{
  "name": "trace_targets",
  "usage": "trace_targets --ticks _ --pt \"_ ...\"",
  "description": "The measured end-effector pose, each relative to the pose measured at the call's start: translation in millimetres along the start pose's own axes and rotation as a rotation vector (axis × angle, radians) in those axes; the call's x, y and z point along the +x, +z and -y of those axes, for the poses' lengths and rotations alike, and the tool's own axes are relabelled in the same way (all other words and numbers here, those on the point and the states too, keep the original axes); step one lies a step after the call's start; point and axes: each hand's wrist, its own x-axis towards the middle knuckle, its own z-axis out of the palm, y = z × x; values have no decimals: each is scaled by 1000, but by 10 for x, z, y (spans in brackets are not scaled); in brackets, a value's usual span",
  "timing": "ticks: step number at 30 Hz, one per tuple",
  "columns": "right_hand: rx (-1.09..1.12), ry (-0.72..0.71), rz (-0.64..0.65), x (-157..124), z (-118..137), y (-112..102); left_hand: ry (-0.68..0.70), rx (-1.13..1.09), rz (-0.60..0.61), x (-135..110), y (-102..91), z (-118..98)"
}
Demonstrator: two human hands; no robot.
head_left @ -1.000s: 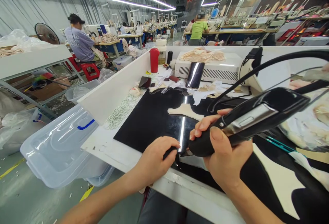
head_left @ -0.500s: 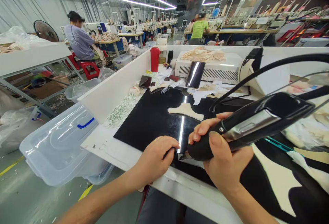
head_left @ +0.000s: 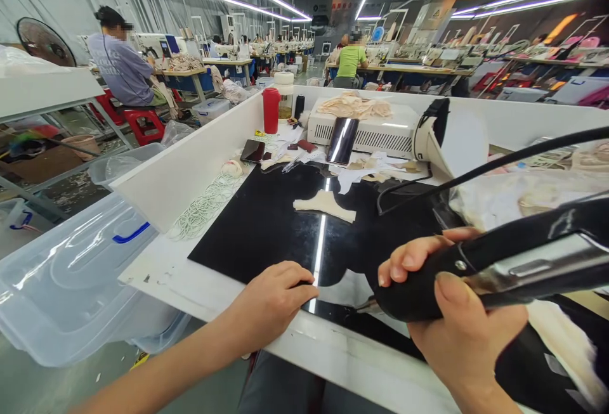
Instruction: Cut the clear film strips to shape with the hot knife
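My right hand (head_left: 457, 300) is wrapped round a thick black corded hand tool (head_left: 514, 268) with a silver strip along its body. Its narrow metal tip points down and left at the black sheet (head_left: 252, 217), close to the front edge. Beside the tip, a pale grey curved patch (head_left: 349, 287) shows against the black. My left hand (head_left: 280, 300) rests at the sheet's front part with its fingers bent together; what lies between fingers and thumb is hidden. Farther back, a cream shaped piece (head_left: 325, 205) lies flat on the black sheet.
A white low-walled table (head_left: 143, 195) carries a tangle of pale green cord (head_left: 202, 211), a red cup (head_left: 271, 111), a phone (head_left: 342, 141) and a white vented box (head_left: 366, 132). Clear plastic bins (head_left: 71, 274) stand at left. Co-workers sit at machines beyond. The tool's cable (head_left: 504, 170) arcs overhead right.
The tool in my right hand has moved right, away from my left hand, and its tip with it. More of the pale patch shows between the hands. The whole view has shifted.
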Motion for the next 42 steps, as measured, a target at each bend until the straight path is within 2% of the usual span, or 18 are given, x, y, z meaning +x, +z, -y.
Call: trace_targets --ticks 6,12,19,22,29,35,42 --pt "-58 -21 -82 121 -18 -125 7 -89 44 55 -1 -80" --pt "-68 -37 -117 204 36 -175 1 -231 122 379 -68 15" --pt "-56 -45 -106 245 -2 -41 105 -347 361 722 -31 215" --pt "-52 -54 -106 273 -64 25 116 -365 402 752 16 255" --pt "-58 -49 -102 306 -182 77 127 -396 351 738 43 284" --pt "-52 -33 -97 299 -222 49 133 -361 436 761 33 290" --pt "-53 -48 -112 291 -220 70 135 -395 466 753 50 336"
